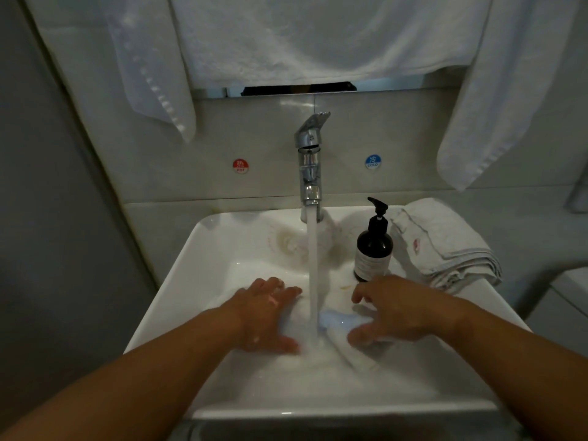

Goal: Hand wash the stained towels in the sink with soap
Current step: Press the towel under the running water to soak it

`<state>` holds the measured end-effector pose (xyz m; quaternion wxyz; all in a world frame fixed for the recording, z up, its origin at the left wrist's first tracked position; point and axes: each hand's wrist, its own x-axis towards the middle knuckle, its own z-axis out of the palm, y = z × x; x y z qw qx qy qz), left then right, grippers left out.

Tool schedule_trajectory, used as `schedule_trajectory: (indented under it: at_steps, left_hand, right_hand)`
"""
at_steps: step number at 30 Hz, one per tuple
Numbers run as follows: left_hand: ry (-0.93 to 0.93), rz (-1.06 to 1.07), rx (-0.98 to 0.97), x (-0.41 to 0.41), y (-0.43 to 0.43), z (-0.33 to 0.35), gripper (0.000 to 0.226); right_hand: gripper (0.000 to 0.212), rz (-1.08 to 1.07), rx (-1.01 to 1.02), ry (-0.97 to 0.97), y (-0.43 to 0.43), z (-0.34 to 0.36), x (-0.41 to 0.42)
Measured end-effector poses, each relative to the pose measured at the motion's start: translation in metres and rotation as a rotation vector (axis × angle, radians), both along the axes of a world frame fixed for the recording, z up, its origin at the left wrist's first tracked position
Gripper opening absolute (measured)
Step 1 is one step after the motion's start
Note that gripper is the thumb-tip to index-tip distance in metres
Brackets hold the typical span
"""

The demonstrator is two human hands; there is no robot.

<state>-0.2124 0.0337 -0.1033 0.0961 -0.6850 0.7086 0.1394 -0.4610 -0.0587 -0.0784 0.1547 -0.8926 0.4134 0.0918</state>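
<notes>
Fingers spread on both hands, left hand (267,313) and right hand (397,310) pressing the soaked white towel (356,351) in the white ceramic sink (197,249) under running water; limp, heavy, slippery, so grab bunched folds.

The room is dim, with pale tiled wall (413,138) behind the basin. A round red HOT sticker (241,166) sits on the tiles up and left of where the hands work, a blue COLD sticker (373,161) up and to the right. Above them a narrow strip of mirror (296,90) shows beneath hanging white cloth (302,36). A grey wall panel (47,218) fills the far left. At the far right a pale counter edge (566,275) is partly visible.
</notes>
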Motion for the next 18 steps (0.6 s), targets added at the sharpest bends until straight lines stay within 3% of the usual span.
schedule_trajectory:
  at_steps: [8, 13, 15, 18]
  left_hand:
    - [-0.199, -0.003, 0.301, 0.009, -0.001, 0.027, 0.129]
    - [-0.427, 0.042, 0.356, 0.018, 0.003, 0.029, 0.133]
    - [-0.404, 0.045, 0.342, 0.019, 0.005, 0.024, 0.126]
    - [-0.145, 0.044, 0.202, 0.021, 0.005, 0.023, 0.101]
  right_hand:
    - [0.104, 0.076, 0.095, 0.081, 0.003, 0.000, -0.002]
    - [0.107, 0.092, 0.078, 0.138, 0.002, -0.004, -0.001]
    - [0.104, 0.144, 0.055, 0.143, 0.007, -0.011, 0.005]
    - [0.100, 0.257, 0.079, 0.066, 0.019, -0.021, 0.020]
